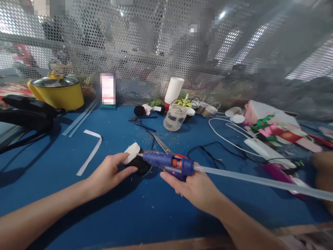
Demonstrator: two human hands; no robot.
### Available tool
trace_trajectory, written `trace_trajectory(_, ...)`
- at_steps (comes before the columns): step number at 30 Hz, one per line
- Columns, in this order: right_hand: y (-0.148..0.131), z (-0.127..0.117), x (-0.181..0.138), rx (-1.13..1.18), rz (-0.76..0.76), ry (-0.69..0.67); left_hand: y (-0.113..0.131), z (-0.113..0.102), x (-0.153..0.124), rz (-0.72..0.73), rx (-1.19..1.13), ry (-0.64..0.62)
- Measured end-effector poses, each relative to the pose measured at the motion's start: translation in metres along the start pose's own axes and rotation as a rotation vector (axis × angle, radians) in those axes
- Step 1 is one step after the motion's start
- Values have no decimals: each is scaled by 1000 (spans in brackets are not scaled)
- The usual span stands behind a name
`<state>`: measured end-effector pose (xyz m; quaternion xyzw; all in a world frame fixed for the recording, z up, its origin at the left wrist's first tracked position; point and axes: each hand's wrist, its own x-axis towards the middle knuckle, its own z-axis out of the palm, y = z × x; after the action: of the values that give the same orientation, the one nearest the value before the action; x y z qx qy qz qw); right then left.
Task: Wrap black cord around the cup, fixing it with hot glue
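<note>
Scissors (161,143) were partly covered by the blue glue gun (158,159), which was gripped in the right hand (195,187). Its nozzle was pointed at a white piece (132,152) over a black piece (142,167); whether they were touched by it could not be told. Both pieces were held between the thumb and fingers of the left hand (109,173), above the near half of the blue tabletop (117,218). The left side was taken up by a bent white strip (91,152), the right by a white power strip (267,151) and a black cord (206,152). Pliers (136,119) were seen near a clear jar (173,122), behind which white cups (173,91) were nested in a leaning stack. The jar's contents were hard to make out. A yellow pot (61,97) was covered by a glass lid (49,82), its inside obscured. The glue stick (244,177) was cut off by the right edge. A phone's screen (108,88) was blurred, as were the shapes behind the perforated screen (145,45).
</note>
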<state>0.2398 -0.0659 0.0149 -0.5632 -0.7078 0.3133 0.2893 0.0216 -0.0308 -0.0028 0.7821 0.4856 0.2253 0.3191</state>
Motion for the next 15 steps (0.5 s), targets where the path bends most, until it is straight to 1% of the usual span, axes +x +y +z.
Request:
trace_trajectory(5,1,3,-3,-125,-26,83,1,0,0,17,-15,2)
trace_trajectory(8,1,4,-3,-155,-63,94,0,1,1,30,-8,6)
trace_trajectory(12,1,4,-3,-172,-110,155,-1,1,0,33,10,4)
trace_trajectory(15,2,4,-3,-136,-161,118,-1,1,-1,32,16,2)
